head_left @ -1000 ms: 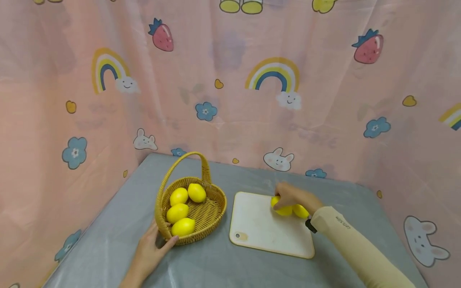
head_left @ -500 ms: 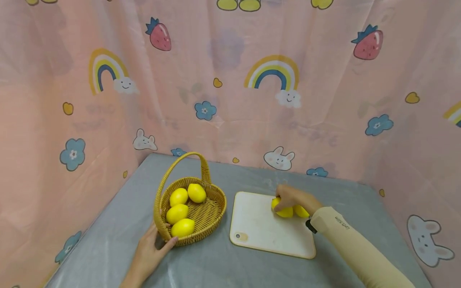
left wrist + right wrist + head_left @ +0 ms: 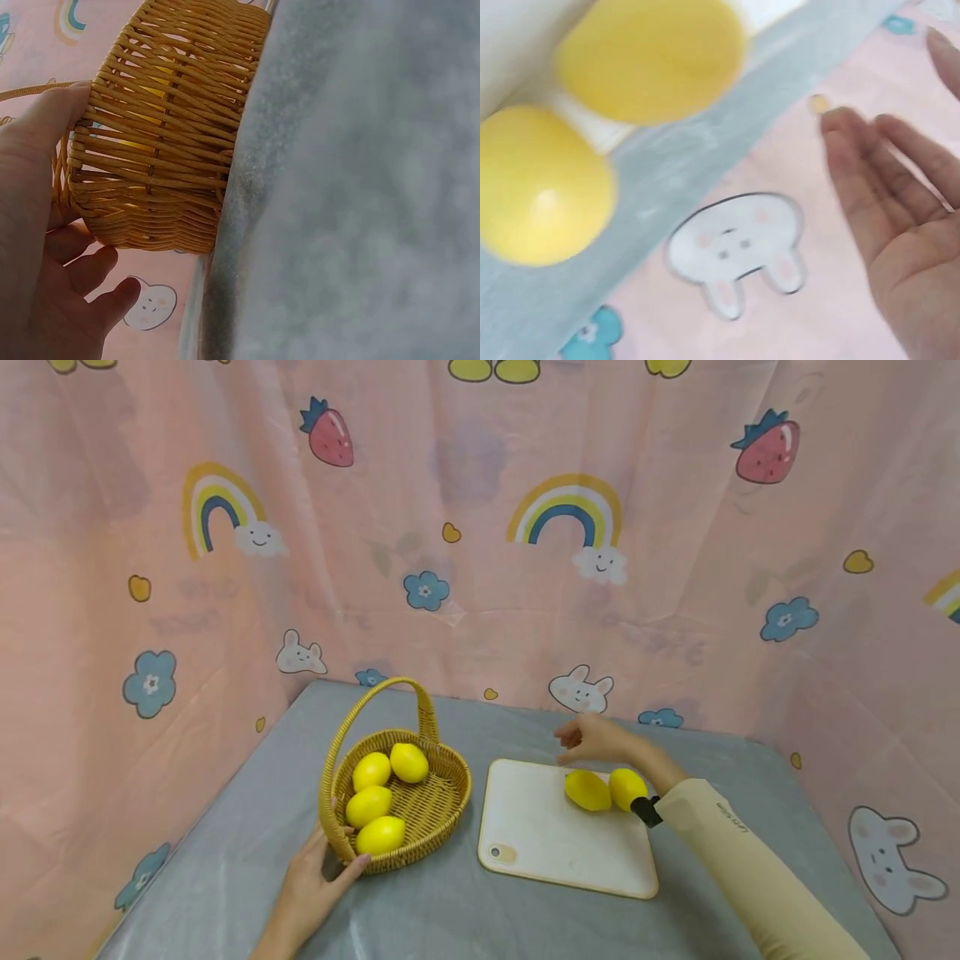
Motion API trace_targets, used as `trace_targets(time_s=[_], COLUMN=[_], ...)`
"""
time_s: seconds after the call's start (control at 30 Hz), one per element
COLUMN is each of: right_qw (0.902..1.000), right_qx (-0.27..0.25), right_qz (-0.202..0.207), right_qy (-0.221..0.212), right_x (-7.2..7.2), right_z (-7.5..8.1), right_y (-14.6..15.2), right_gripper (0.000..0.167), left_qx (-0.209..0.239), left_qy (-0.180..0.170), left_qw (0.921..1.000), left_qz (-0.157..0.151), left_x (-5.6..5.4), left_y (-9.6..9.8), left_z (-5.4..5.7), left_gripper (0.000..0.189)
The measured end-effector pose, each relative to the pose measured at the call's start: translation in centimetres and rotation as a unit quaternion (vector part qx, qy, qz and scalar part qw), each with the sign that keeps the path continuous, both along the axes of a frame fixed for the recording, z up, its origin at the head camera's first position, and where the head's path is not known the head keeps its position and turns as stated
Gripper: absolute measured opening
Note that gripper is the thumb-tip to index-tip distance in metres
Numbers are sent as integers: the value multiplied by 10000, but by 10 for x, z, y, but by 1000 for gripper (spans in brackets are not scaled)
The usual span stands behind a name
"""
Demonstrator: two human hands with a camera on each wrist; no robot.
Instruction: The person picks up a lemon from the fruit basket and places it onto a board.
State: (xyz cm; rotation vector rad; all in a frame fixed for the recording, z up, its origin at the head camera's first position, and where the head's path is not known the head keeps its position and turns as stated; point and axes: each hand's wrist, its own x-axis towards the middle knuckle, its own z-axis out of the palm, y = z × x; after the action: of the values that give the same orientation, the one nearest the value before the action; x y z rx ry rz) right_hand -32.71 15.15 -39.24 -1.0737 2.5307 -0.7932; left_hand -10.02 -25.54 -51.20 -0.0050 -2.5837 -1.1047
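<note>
Lemons [image 3: 588,791] on white cutting board [image 3: 551,845], near and below empty, loosely curled right fingers [image 3: 853,191]; wicker basket [image 3: 427,846] pinched at rim by left fingers [image 3: 94,271]. Possible hazard: rolling, from glancing fingertip contact.

Lemons [image 3: 381,836]: plain bright yellow, all six
Wicker basket [image 3: 423,810]: golden tan, criss-cross weave
Basket handle [image 3: 427,710]: same golden tan, closely wrapped
Cutting board [image 3: 536,827]: white with tan edging, tan corner patch
Tablecloth [image 3: 427,914]: plain grey
Curtain [image 3: 480,647]: pink, scattered cartoon prints
Strawberries [image 3: 331,438]: red-pink, blue leaves
Rainbows [image 3: 565,483]: orange-yellow, cream, yellow and blue bands
Clouds [image 3: 602,570]: white
Flowers [image 3: 426,591]: blue, white-centred
Bunnies [image 3: 581,692]: white, pink cheeks and inner ears
Hearts [image 3: 858,562]: mustard yellow, dark outlines
Sleeve [image 3: 742,860]: beige, small dark lettering
Wristband [image 3: 646,811]: black
</note>
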Motion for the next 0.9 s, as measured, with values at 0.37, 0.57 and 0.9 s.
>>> trace_targets(time_s=[0.37,0.57,0.9], right_qw=[9878,9839,9760], right_qx=[-1169,-1200,-1118], right_qz=[843,1057,1527], right_qy=[-593,-799,-1081], right_x=[4,7,10], right_z=[12,12,1], right_y=[-92,-153,-228], right_gripper=[41,40,42], left_qx=[-118,-281,-356], left_qy=[151,290,466], left_qw=[9998,9991,9983], left_qz=[95,112,-21], left_x=[-1,-2,-7], left_y=[-13,-16,-8], left_z=[-4,-6,-8], left_gripper=[48,63,77])
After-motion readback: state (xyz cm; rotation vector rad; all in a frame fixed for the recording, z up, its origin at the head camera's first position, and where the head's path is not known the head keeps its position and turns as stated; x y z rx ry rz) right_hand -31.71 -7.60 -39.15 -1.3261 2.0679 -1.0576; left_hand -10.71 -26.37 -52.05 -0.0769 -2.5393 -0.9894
